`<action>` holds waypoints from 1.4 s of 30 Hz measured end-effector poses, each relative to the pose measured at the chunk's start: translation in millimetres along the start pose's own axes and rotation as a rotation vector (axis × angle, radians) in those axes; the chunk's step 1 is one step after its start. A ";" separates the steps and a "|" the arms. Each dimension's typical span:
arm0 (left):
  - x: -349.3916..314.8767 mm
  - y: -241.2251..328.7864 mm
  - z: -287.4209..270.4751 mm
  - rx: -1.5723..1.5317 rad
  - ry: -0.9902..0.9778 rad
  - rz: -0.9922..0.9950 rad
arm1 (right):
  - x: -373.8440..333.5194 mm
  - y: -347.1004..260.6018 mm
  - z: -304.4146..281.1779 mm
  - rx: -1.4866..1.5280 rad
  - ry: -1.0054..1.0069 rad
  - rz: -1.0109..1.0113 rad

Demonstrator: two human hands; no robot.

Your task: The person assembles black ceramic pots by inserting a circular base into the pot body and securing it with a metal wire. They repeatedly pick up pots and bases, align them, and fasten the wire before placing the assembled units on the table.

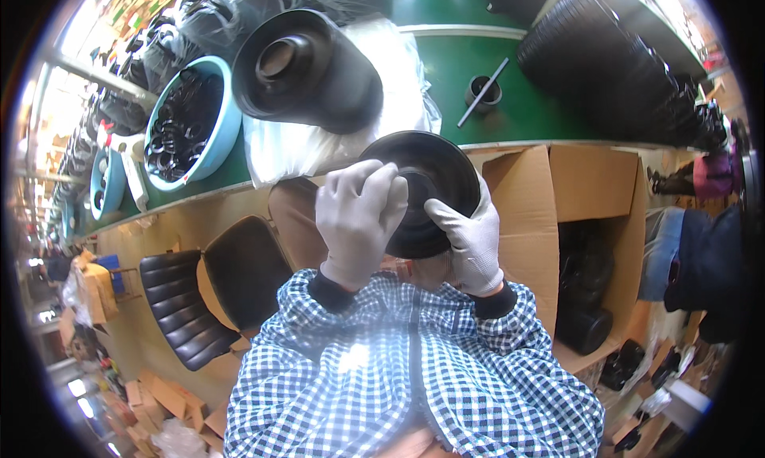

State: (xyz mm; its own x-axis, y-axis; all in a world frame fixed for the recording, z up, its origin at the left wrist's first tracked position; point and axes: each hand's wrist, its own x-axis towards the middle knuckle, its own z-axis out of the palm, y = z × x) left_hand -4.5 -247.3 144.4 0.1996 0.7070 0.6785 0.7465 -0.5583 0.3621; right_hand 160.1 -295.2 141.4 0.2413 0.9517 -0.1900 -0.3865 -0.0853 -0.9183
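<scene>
In front of my chest is a round black canister-like part (pixel 443 171), its wide round end facing up toward me. My gloved right hand (pixel 472 243) clasps its right side, the thumb lying over the rim and the other fingers around the outside. At the left, my gloved left hand (pixel 358 215) is closed, its curled fingers over the rim and near the part's middle. Whatever the left fingers hold, if anything, is hidden. Just beyond, a similar black canister (pixel 351 83) with a raised round neck lies on white plastic sheeting (pixel 398 75) on the green table.
A light-blue basin (pixel 229 123) of small black rings stands left on the green table (pixel 438 59). A small black cup (pixel 492 95) with a grey rod (pixel 483 93) across it lies farther right, before stacked black parts (pixel 598 59). An open carton (pixel 522 219) holds black parts; a black chair (pixel 247 267) stands left.
</scene>
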 end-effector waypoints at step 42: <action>32.9 -376.9 -101.3 0.408 -0.427 -0.928 | 247.9 -5.9 -145.0 -0.991 0.237 -0.477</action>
State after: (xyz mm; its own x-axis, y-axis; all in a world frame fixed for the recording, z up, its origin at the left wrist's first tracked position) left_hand -343.6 -57.6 95.0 -0.4036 0.9134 -0.0535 0.8577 0.3981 0.3253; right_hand 351.3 -101.6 49.4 0.3791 0.8786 0.2905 0.6432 -0.0245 -0.7653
